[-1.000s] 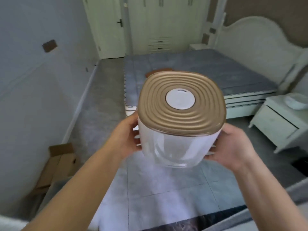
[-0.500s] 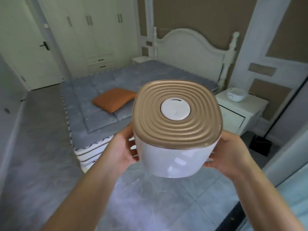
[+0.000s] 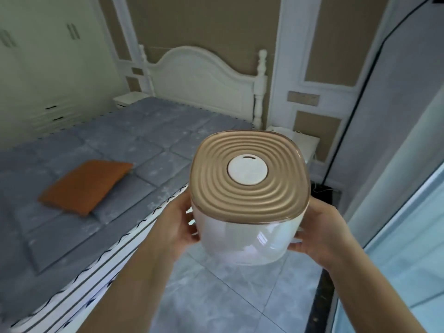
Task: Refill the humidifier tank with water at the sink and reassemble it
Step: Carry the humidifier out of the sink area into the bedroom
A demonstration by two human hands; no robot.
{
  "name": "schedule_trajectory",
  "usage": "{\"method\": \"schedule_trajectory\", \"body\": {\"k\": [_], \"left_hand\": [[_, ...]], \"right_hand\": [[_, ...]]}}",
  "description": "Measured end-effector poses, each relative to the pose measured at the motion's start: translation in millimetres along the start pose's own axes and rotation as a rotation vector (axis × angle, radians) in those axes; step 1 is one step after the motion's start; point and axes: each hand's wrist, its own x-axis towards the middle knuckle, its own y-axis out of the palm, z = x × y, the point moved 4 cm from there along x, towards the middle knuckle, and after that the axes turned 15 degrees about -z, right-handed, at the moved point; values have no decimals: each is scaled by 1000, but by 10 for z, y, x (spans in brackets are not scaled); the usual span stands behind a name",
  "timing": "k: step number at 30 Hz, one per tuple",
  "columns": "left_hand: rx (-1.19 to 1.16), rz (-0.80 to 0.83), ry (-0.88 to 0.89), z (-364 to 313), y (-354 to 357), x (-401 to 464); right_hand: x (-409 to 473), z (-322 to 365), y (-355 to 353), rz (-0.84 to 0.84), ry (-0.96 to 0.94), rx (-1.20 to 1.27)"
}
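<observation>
I hold the humidifier tank (image 3: 247,239) upright at chest height, between both hands. It is a rounded, translucent white tank with a ribbed gold lid (image 3: 247,200) and a white round cap (image 3: 247,169) in the lid's middle. My left hand (image 3: 177,227) presses on its left side, my right hand (image 3: 319,236) on its right side. The tank hides the white nightstand (image 3: 305,143) behind it almost fully. No sink is in view.
A bed (image 3: 115,159) with a grey quilt and an orange pillow (image 3: 84,183) fills the left. A white headboard (image 3: 204,80) stands against the far wall. Grey floor tiles (image 3: 228,296) lie below. A glass panel (image 3: 403,236) runs along the right, with a black cable (image 3: 348,121) on the wall.
My view has swung to the right, from the door and wardrobe toward the headboard and nightstand. The tank stays between both hands, held the same way.
</observation>
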Motion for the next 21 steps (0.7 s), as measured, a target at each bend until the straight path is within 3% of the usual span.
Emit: {"method": "schedule_trajectory", "body": {"k": [16, 21], "left_hand": [[182, 266, -56, -1060, 1405, 2135], [224, 267, -122, -1371, 1890, 2713]], "right_hand": [[1806, 615, 279, -349, -33, 186], [2357, 870, 371, -373, -37, 248]]}}
